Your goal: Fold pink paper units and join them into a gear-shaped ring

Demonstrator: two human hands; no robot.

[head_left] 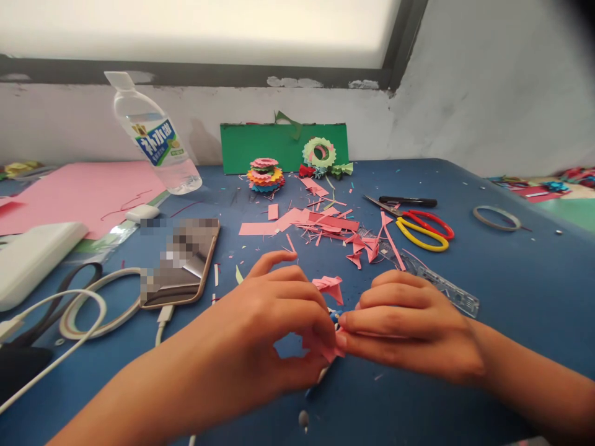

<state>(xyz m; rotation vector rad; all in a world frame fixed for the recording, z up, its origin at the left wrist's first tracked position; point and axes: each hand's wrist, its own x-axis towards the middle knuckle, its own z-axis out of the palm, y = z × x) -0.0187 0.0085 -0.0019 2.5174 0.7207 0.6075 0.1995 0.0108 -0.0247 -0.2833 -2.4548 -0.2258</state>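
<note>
Near the front of the blue table, my left hand (pixel 279 316) pinches a small piece of pink paper (pixel 331 355) between thumb and fingers. My right hand (pixel 409 325) has its thumb and forefinger closed on the same paper from the right, the two sets of fingertips almost meeting. Most of the paper is hidden by my fingers. A slim blue-and-white object (pixel 334 317), perhaps a pen, shows behind the fingertips and again below them. Just beyond my hands lies a folded pink paper piece (pixel 330 288).
Pink paper scraps (pixel 297 222) litter the middle. Red-and-yellow scissors (pixel 425 230), a black pen (pixel 409 201) and a clear ruler (pixel 450 291) lie right. Left are a phone (pixel 186 266) with a cable and a water bottle (pixel 158 145). Stacked paper rings (pixel 265 175) stand behind.
</note>
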